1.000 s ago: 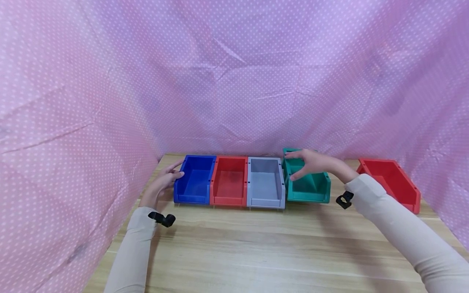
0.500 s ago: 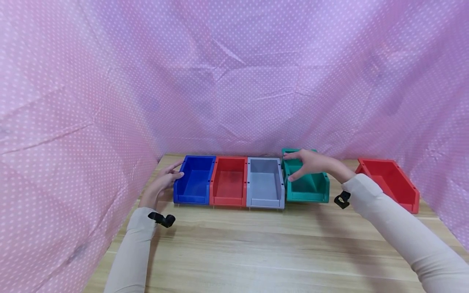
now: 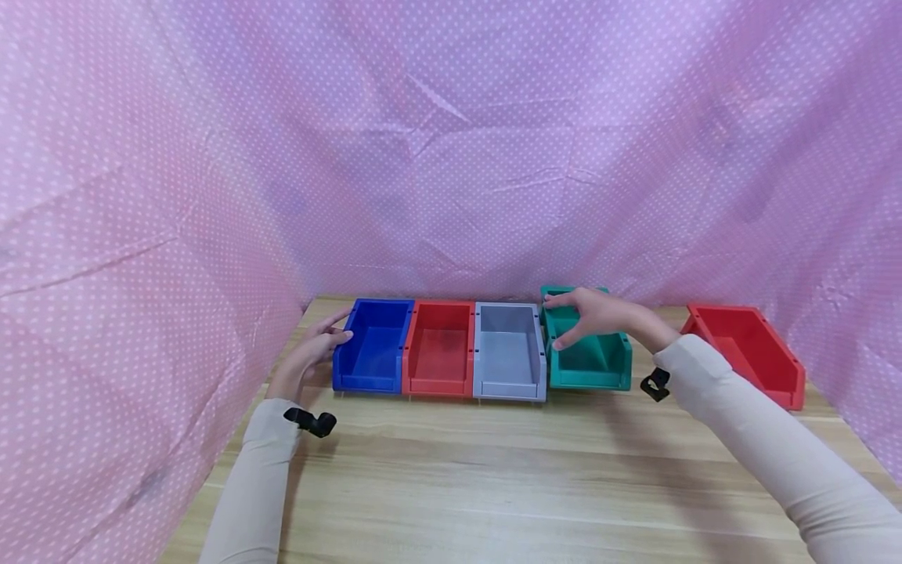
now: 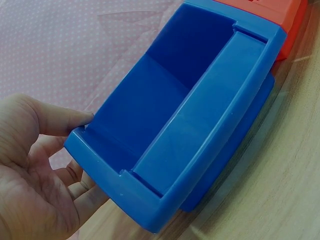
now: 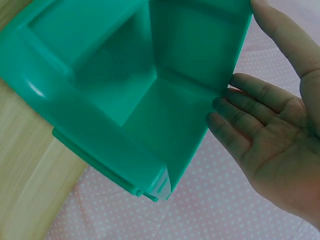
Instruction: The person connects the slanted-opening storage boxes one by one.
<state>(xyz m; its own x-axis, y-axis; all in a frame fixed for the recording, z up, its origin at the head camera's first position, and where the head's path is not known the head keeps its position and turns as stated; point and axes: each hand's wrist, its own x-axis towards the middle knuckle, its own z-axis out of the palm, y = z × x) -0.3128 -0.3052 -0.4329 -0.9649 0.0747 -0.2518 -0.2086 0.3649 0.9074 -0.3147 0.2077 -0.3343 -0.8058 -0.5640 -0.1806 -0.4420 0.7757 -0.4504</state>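
Note:
A blue storage bin, a red one and a grey one stand side by side in a row. My left hand is at the outer side of the blue bin. In the left wrist view its thumb lies at the rim, with the other fingers bent below along the outside. My right hand reaches over the green storage bin, which sits a little higher in view than the grey bin beside it. In the right wrist view, the fingertips and thumb meet the green bin's edges.
Another red bin stands apart at the right, partly behind my right sleeve. The bins are toward the back of a wooden table. A pink dotted cloth hangs behind and along both sides.
The green bin and my right hand have shifted slightly left, closer to the grey bin. My left hand keeps its place on the blue bin.

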